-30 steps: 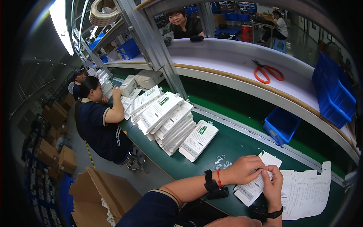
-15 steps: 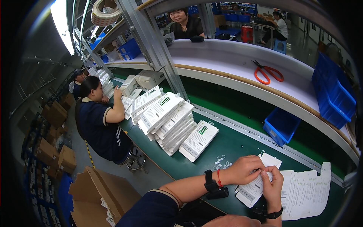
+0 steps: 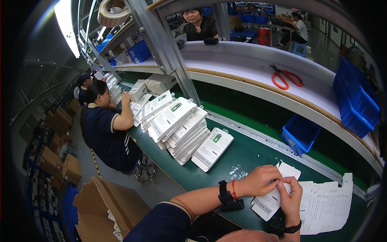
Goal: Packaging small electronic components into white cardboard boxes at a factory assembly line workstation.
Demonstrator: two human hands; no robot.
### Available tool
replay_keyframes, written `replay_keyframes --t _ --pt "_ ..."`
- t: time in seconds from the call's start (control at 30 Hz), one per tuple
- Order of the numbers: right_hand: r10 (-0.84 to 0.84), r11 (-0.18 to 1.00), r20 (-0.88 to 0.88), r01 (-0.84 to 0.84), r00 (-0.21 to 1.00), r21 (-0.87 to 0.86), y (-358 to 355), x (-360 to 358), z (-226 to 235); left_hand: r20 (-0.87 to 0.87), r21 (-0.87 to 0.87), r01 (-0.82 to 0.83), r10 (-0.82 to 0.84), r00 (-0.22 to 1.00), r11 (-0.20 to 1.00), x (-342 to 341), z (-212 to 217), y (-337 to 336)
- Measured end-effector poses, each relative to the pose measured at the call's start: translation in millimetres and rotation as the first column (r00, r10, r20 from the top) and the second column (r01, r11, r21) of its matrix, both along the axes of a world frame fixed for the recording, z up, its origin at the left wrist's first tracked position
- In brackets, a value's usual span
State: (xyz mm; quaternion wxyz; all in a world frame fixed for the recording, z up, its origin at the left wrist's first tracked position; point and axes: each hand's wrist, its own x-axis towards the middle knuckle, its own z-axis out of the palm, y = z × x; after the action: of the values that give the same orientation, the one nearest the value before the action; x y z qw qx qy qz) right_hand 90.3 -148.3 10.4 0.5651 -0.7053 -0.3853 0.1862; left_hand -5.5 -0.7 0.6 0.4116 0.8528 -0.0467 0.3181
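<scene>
My left hand (image 3: 262, 180) and my right hand (image 3: 291, 197) are both closed on a flat white package (image 3: 271, 198) lying at the near edge of the green workbench (image 3: 189, 169). The fingers of both hands meet at the package's upper edge. I wear a black watch and a red string on the left wrist, a black band on the right. Small clear plastic pieces (image 3: 236, 172) lie just left of my left hand. A single white package (image 3: 213, 148) lies further left.
A tall stack of white packages (image 3: 177, 126) sits left of centre. White printed sheets (image 3: 328, 201) lie to my right. A blue bin (image 3: 300, 133) stands behind, orange scissors (image 3: 285, 77) and blue bins (image 3: 356, 101) on the upper shelf. A seated co-worker (image 3: 107, 129) works on the left, open cardboard boxes (image 3: 109, 205) below.
My hands have stayed on the white package with only slight finger movement. The co-worker on the left keeps an arm on the bench.
</scene>
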Motion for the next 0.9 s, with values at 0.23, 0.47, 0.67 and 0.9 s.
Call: replay_keyframes --t 0.23,0.47,0.67,0.9 --pt "-0.031 0.999 0.056 0.031 0.998 0.009 -1.3 0.6 0.2 -0.002 -0.011 -0.002 0.002 1.000 1.000 0.7 2.5 -1.7" --pt "-0.032 0.999 0.028 0.033 0.999 -0.020 -2.0 1.4 -0.5 0.010 -0.006 -0.001 0.001 1.000 1.000 0.8 3.2 -1.6" --pt "-0.030 1.000 0.073 0.030 0.997 -0.001 -1.3 1.6 -0.5 0.008 -0.012 0.002 -0.002 1.000 1.000 1.2 3.7 -1.8" --pt "-0.027 1.000 0.041 0.028 0.999 -0.014 -1.9 1.0 -1.6 0.006 -0.012 -0.006 0.006 1.000 1.000 0.9 3.9 -2.0"
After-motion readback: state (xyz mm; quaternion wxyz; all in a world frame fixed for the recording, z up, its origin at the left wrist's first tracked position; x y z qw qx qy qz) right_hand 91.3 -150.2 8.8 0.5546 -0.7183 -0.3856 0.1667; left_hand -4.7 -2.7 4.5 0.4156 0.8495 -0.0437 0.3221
